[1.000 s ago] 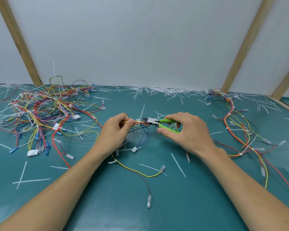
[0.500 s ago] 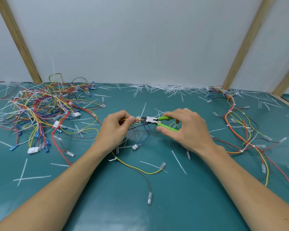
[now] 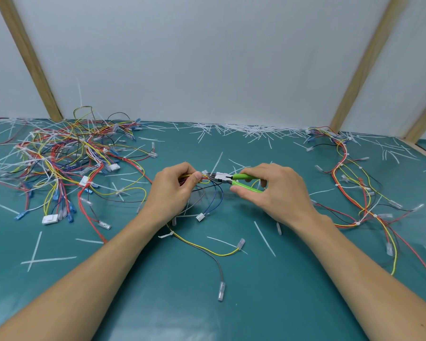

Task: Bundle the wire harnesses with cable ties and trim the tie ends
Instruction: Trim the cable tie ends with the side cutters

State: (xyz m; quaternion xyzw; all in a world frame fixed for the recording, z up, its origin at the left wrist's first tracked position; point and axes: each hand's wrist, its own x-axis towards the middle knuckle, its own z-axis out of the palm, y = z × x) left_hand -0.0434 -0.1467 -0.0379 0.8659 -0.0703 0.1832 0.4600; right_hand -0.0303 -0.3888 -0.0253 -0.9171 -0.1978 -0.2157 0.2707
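Not much has been changed over the last second, tbh. The wire harness (image 3: 194, 179) is still pinched in the left hand (image 3: 176, 190) mid-bench, and the green-handled flush cutters (image 3: 234, 181) are still gripped in the right hand (image 3: 272, 193), fingers curled round the handles. The cutter nose has been eased in closer and is now parked right at the cable tie (image 3: 205, 173) beside the left thumb. The tie's white tail (image 3: 217, 161) can be seen sticking up behind the cutters, so the trim probably hasn't been made yet. The untied pile (image 3: 67, 158) is left of the cutters, the finished harnesses (image 3: 354, 193) right of them.
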